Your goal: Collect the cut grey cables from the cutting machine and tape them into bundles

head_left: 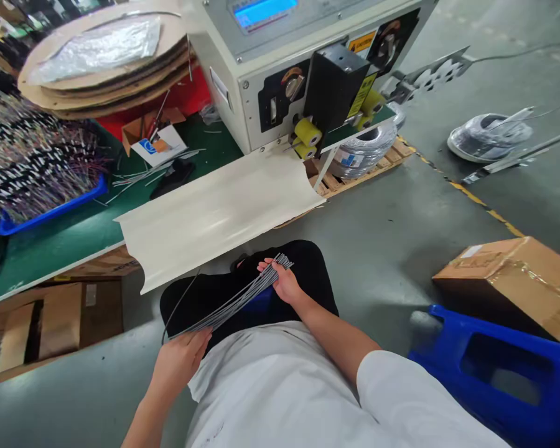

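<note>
A bundle of thin grey cables (pixel 236 300) lies across my lap, over black trousers. My left hand (pixel 182 354) is closed over the bundle's lower left end. Near the other end, my right hand (pixel 281 280) grips the bundle, its cut tips poking out past the fingers. One loose cable (pixel 180 305) curves up and away beside my left hand. Above my lap, a cream curved chute (pixel 219 214) slopes out from under a grey cable machine (pixel 247 81) with yellow rollers (pixel 307 134).
On the green table (pixel 116 233) stand a blue tray (pixel 51 211) of bundled wires, a small open box (pixel 161 146) and stacked cardboard discs (pixel 107 93). At the right are a cardboard box (pixel 508 280), a blue plastic stool (pixel 499 373) and a cable coil (pixel 490 137).
</note>
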`<state>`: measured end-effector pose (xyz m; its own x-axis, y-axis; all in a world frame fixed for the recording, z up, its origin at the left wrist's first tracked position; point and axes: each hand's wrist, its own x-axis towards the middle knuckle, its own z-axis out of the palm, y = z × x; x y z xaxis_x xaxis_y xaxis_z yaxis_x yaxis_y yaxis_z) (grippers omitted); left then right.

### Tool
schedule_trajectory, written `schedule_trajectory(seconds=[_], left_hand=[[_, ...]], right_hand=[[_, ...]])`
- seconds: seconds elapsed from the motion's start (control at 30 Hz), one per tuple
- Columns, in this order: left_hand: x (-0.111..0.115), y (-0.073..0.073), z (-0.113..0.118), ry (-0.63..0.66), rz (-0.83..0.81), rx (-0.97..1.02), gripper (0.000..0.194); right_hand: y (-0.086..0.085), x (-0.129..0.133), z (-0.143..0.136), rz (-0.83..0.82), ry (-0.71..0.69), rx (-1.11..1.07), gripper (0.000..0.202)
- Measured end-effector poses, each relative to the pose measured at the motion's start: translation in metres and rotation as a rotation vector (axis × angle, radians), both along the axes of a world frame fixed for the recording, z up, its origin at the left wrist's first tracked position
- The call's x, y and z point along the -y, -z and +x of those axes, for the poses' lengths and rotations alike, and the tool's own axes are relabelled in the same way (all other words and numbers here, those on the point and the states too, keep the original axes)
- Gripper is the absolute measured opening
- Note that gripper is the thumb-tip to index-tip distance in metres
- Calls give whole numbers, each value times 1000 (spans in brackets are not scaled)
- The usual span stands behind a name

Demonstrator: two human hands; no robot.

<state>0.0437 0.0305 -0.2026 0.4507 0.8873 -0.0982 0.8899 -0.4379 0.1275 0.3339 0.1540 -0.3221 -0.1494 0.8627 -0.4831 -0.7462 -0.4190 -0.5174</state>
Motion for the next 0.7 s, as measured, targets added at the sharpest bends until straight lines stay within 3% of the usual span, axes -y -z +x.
schedule_trajectory(seconds=[0.47,0.57,0.7], left_hand=[[-1,17,2,-116,-174,-12,33],[3,18,-7,-208,-230,-43,40],[16,25,-34,-364,-206,-91,63]], right_hand=[[2,0,-5,54,21,-12,24],[3,0,-7,50,49,15,21],[4,1,-9,3,106,70,21]])
